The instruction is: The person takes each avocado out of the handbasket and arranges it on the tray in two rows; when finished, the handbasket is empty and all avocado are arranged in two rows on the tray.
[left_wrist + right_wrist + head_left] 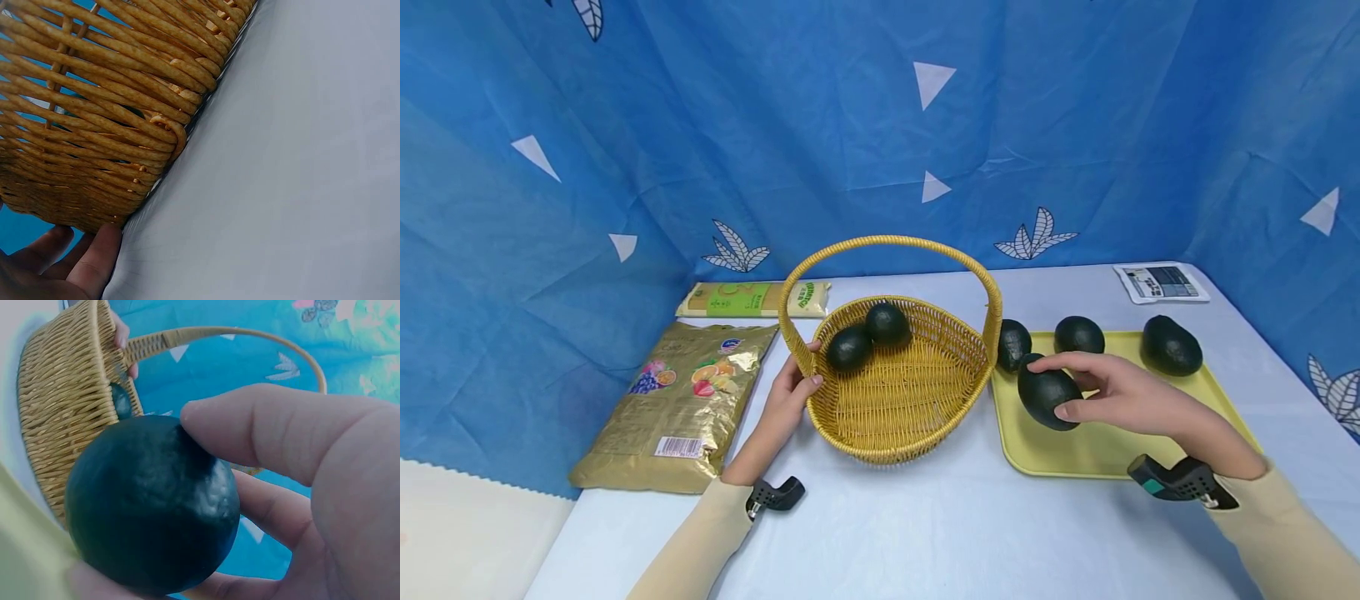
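My right hand (1116,390) holds a dark green avocado (1047,395) between thumb and fingers, above the left part of a yellow tray (1097,454). Up close in the right wrist view, the same avocado (153,506) has glossy, bumpy skin. Three more avocados lie on the tray, among them one at the far right (1171,346). Left of the tray stands a wicker basket (887,408) with a tall arched handle. Two avocados (850,348) sit in its left part. My left hand (788,393) grips the basket's left rim, at the foot of the handle.
Left of the basket lies a large gold bag (677,408) with fruit pictures. Behind that bag is a long yellow-green packet (752,300). A white and black pouch (1161,283) lies at the back right. Blue patterned cloth (865,125) hangs behind the white table (880,533).
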Motion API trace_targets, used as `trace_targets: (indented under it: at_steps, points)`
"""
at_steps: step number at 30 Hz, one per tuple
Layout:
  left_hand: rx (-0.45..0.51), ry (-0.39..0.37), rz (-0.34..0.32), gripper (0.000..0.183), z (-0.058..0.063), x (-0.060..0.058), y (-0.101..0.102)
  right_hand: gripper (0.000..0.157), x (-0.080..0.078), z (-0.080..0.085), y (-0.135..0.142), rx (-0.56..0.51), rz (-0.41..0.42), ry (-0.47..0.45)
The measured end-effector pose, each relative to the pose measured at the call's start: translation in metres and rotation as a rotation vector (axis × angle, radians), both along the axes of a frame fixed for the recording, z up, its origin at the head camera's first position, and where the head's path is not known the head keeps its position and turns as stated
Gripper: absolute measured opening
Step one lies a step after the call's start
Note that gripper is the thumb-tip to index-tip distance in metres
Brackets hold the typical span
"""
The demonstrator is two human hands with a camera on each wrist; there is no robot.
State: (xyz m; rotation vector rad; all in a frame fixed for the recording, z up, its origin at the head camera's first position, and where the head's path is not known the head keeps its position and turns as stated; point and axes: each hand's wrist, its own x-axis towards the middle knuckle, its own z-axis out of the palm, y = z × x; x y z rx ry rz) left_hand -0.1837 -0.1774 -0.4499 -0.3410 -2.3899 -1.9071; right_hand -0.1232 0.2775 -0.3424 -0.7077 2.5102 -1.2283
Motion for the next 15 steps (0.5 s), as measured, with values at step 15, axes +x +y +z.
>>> trace_targets:
  at_steps: [15]
  points:
    - [-0.002, -0.004, 0.004, 0.055, 0.001, 0.000, 0.001, 0.050, -0.008, -0.026, -0.001, 0.047, -0.008, -0.063]
